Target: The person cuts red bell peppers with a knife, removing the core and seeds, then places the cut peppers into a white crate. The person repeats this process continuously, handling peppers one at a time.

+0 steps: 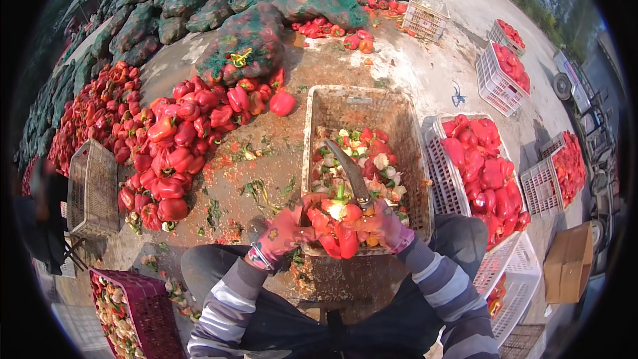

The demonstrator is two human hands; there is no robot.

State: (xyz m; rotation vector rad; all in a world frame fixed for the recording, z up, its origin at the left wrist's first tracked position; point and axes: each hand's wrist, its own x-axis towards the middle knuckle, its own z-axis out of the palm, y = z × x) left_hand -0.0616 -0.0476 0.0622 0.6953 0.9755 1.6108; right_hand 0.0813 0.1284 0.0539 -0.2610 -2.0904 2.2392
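Note:
Both hands wear pink patterned gloves over the near end of a dirty plastic crate [417, 159]. My left hand [284, 237] grips the left side of an opened red bell pepper [344, 232], its green stem and pale core showing. My right hand [381, 224] holds the pepper's right side together with a curved knife [349, 169], whose dark blade points up and left over the crate; its handle is hidden in the glove. Inside the crate lie pepper cores and red scraps [381, 161].
Left is a large heap of red bell peppers [172, 159], beside an upright crate [93, 189]. Filled green mesh sacks [244, 42] stand beyond. A white crate of cut peppers [446, 184] adjoins on the right. A magenta crate of cores [154, 316] is near left. A person sits at far left.

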